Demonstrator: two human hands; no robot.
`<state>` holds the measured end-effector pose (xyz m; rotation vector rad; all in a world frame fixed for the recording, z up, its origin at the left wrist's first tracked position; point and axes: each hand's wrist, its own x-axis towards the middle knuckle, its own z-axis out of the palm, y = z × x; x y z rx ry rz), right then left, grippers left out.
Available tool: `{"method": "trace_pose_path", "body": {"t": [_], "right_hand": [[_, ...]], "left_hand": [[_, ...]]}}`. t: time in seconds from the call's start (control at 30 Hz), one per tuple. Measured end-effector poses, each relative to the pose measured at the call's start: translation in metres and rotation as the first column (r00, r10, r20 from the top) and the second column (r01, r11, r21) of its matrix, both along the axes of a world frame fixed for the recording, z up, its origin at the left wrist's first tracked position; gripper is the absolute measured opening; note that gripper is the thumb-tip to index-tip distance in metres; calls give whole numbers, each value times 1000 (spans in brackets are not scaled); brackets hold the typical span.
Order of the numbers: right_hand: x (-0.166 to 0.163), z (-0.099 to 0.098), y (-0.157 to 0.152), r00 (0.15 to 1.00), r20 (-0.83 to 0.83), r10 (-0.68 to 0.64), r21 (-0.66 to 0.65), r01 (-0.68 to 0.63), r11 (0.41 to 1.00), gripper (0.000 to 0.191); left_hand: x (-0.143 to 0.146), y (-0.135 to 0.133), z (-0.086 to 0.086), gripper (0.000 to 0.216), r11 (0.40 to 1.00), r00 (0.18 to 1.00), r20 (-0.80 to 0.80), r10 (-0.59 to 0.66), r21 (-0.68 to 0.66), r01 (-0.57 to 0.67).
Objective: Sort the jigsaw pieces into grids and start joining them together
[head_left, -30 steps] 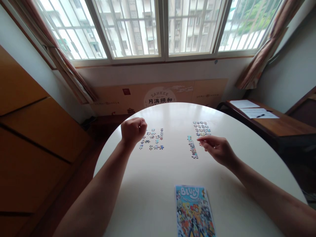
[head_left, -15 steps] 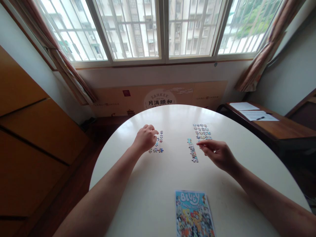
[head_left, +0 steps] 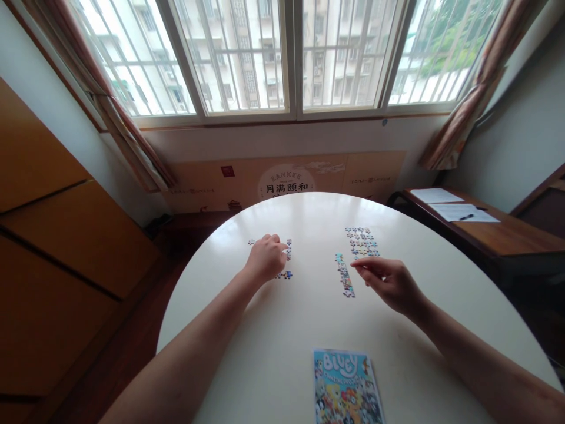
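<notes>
My left hand is over the loose jigsaw pieces on the left of the white table, its fingers curled downward. It covers part of them, and whatever its fingertips hold is hidden. My right hand is closed in a pinch, thumb against fingers, just right of a joined strip of jigsaw pieces. Whether a piece sits in that pinch is too small to tell. Behind the right fingertips lie rows of jigsaw pieces.
A colourful "Bluey" picture sheet lies near the front of the round white table. Off to the right, papers and a pen rest on a wooden side table. Barred windows stand beyond.
My left hand has shifted slightly right and toward me over its pieces, uncovering a piece at their far left. My right hand keeps its pinch beside the strip. The view has tilted slightly up.
</notes>
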<state>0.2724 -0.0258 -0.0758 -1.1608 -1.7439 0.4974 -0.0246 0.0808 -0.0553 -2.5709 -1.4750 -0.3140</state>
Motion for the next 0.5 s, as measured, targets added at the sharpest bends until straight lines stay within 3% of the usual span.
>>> {"method": "trace_pose_path", "body": {"t": [0.23,0.37,0.5], "right_hand": [[1,-2,1,1000,-3,6,-10,-6,1000,23],[0,-1,2,1000,5,-4,-1,4,1000,23],[-1,2,2,1000,-2,5,-9,-5,1000,23]], "left_hand": [[7,-3,-4,34,997,998,-22,-56,-61,55],[17,-11,-3,36,971,977,33,-210,-107,212],[26,-24,5,39,898,910,81,-406,-147,414]]}}
